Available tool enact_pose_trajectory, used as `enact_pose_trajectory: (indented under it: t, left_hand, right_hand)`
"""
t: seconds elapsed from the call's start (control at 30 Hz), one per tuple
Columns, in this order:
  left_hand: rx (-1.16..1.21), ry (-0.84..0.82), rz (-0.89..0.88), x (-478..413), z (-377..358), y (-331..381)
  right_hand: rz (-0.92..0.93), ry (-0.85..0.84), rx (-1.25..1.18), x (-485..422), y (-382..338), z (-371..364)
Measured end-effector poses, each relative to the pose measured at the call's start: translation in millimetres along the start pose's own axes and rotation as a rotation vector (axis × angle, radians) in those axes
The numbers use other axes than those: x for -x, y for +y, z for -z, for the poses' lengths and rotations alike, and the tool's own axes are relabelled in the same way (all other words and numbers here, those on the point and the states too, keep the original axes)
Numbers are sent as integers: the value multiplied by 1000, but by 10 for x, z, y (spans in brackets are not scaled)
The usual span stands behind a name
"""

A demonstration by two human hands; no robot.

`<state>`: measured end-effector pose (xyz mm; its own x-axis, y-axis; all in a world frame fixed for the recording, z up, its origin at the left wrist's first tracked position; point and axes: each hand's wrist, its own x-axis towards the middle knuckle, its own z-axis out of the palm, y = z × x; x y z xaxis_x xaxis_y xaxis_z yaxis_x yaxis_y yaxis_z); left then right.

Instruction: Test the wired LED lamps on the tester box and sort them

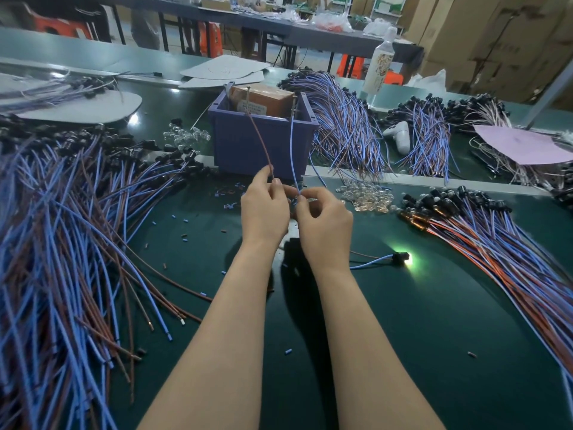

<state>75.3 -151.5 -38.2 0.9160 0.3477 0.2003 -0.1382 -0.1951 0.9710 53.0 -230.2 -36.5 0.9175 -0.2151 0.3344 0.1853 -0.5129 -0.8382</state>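
L hand (pixel 263 209) pinches brown wire (pixel 259 141), R hand (pixel 322 221) pinches blue wire (pixel 290 150), mid frame. Both go up to the tester box (pixel 263 100).

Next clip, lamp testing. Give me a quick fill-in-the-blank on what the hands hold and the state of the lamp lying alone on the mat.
1. The left hand pinches the left wire, whose colour is ___.
2. The right hand pinches the right wire, whose colour is ___.
3. The lone lamp on the mat, right of both hands, is ___ (lit or unlit).

Missing words: brown; blue; lit.
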Motion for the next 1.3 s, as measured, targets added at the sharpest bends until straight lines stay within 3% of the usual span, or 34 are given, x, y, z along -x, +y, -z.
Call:
enact_pose_trajectory:
  t: [0.2,0.3,0.37,0.43,0.5,0.53,0.57,0.63,0.7,0.8,0.93,1.1,1.3]
  left_hand:
    - [97,-176,-79,72,66,320]
    - [88,-251,-246,126,35,672]
    - [33,-264,-378,186,-61,944]
    - [-106,-176,-444,278,-172,1142]
    - [-273,-112,-368,389,-298,1200]
    - [-318,-160,-296,464,-385,1194]
    - [-295,-268,-216,556,-495,1171]
    - [-8,-480,-25,729,-779,1137]
    - [278,-497,110,821,-1053,1155]
    - [336,-443,57,823,-1478,1155]
    - [144,-492,-63,934,-2063,1114]
    - [-241,-678,-120,1134,-2525,779]
    - [-344,-683,-147,1061,-2680,594]
  right_hand:
    - [43,-280,-91,-73,-197,278]
    - [153,-312,61,-152,-319,568]
    - [205,-183,143,-208,-372,806]
    - [229,10,6,-228,-414,1045]
    - [189,244,-220,-234,-402,1273]
    - [152,345,-345,-241,-376,1373]
    - [112,429,-477,-238,-341,1457]
    - [36,558,-694,-217,-258,1600]
    - [-38,684,-825,-166,-126,1726]
    - [-171,856,-968,-46,155,1887]
    - [-400,928,-1069,142,616,2025]
    - [-624,852,-1142,218,959,2101]
    - [-653,830,-1016,102,986,2043]
